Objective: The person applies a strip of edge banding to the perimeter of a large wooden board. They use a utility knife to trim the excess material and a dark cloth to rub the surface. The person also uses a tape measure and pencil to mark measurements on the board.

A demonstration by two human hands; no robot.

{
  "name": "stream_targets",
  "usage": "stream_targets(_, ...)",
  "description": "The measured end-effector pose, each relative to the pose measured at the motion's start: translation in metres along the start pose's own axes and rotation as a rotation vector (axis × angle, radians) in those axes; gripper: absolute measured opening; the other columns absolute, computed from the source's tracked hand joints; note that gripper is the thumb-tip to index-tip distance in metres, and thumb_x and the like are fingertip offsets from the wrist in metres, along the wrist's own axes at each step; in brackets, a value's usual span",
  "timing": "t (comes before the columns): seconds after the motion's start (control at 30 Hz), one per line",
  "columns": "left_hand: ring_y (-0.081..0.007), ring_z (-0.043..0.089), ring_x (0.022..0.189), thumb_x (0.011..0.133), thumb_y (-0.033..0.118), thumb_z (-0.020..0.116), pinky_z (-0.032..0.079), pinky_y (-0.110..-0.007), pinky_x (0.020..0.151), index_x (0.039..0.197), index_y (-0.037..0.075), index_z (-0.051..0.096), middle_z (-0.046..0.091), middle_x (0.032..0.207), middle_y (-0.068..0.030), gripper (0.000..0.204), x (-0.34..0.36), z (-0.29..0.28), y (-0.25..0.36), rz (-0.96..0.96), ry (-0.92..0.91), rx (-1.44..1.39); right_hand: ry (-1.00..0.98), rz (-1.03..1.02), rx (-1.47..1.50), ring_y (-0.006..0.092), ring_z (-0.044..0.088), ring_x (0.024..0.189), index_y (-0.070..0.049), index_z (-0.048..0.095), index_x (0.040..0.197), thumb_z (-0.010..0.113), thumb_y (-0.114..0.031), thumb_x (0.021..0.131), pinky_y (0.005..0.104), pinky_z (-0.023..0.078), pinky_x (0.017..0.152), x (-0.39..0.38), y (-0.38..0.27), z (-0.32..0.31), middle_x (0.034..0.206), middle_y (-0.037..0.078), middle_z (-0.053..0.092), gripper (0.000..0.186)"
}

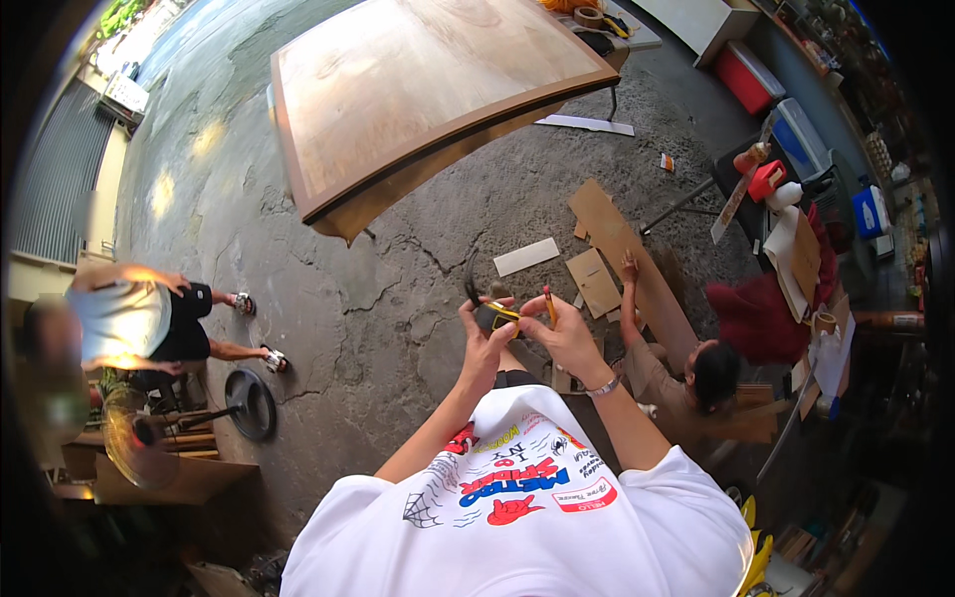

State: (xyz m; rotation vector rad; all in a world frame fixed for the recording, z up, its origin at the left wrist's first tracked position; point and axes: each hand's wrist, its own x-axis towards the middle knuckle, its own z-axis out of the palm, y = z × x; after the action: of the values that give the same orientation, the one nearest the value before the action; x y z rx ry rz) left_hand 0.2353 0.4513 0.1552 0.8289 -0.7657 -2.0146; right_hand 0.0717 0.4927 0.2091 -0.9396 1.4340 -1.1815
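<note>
In front of my chest, my left hand (pixel 481 343) is wrapped round a black and yellow tape measure (pixel 495 315). A dark curved strap (pixel 471 283) sticks up beside its case. My right hand (pixel 571 343) is closed round a thin orange-red pencil (pixel 550 303), which points upward. The fingertips of that hand meet the near side of the tape measure. How far the blade is pulled out, I cannot tell.
A large wood-topped table (pixel 428 80) stands ahead. At right a crouching person (pixel 662 373) reaches to a long brown board (pixel 637 264). Another person (pixel 139 313) is at left, near a fan (pixel 144 433). Board offcuts (pixel 594 282) and a white strip (pixel 527 257) lie on cracked concrete.
</note>
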Motion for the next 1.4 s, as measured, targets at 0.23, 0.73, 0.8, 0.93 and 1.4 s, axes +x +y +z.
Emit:
stream_targets(0.23, -0.0219, 0.057, 0.122, 0.089, -0.002, 0.076, 0.052, -0.037, 0.1, 0.138, 0.02, 0.028, 0.048, 0.139, -0.0146, 0.072, 0.16, -0.019, 0.043, 0.13, 0.173, 0.143, 0.005, 0.069, 0.198, 0.0112, 0.065, 0.09, 0.002, 0.066, 0.112, 0.075, -0.012, 0.096, 0.0267, 0.054, 0.08, 0.172, 0.011, 0.017, 0.099, 0.007, 0.07, 0.023)
stream_targets(0.73, -0.0181, 0.053, 0.114, 0.079, -0.001, 0.087, 0.056, -0.032, 0.094, 0.136, 0.009, 0.03, 0.041, 0.128, -0.0094, 0.081, 0.477, -0.183, 0.191, 0.603, 0.788, 0.58, 0.549, -0.18, -0.259, 0.0146, 0.064, 0.097, -0.002, 0.068, 0.118, 0.075, -0.009, 0.095, 0.0286, 0.054, 0.086, 0.555, -0.083, -0.353, 0.107, 0.005, 0.068, 0.025)
stream_targets(0.8, -0.0185, 0.055, 0.112, 0.079, 0.001, 0.089, 0.058, -0.033, 0.093, 0.135, 0.007, 0.031, 0.042, 0.128, -0.0106, 0.081, 0.515, -0.182, 0.189, 0.593, 0.807, 0.667, 0.578, -0.126, -0.314, 0.0153, 0.066, 0.097, -0.001, 0.068, 0.119, 0.075, -0.01, 0.095, 0.0287, 0.054, 0.087, 0.6, -0.076, -0.408, 0.105, 0.006, 0.07, 0.027)
stream_targets(0.93, -0.0223, 0.06, 0.11, 0.078, 0.015, 0.093, 0.058, -0.037, 0.091, 0.133, 0.005, 0.036, 0.049, 0.123, -0.0134, 0.08, 0.574, -0.133, 0.153, 0.49, 0.858, 0.786, 0.644, -0.075, -0.59, 0.0172, 0.07, 0.091, 0.002, 0.07, 0.115, 0.072, -0.013, 0.097, 0.0296, 0.056, 0.084, 0.662, -0.059, -0.465, 0.101, 0.009, 0.073, 0.023)
stream_targets(1.4, -0.0271, 0.059, 0.117, 0.083, 0.018, 0.09, 0.053, -0.037, 0.097, 0.137, -0.001, 0.038, 0.055, 0.13, -0.0194, 0.077, 0.609, -0.175, 0.151, 0.451, 1.141, 1.121, 0.339, -0.271, -0.506, 0.0156, 0.071, 0.097, -0.003, 0.061, 0.129, 0.052, -0.042, 0.108, 0.0282, 0.056, 0.082, 0.834, -0.124, -0.505, 0.1, 0.007, 0.073, 0.045)
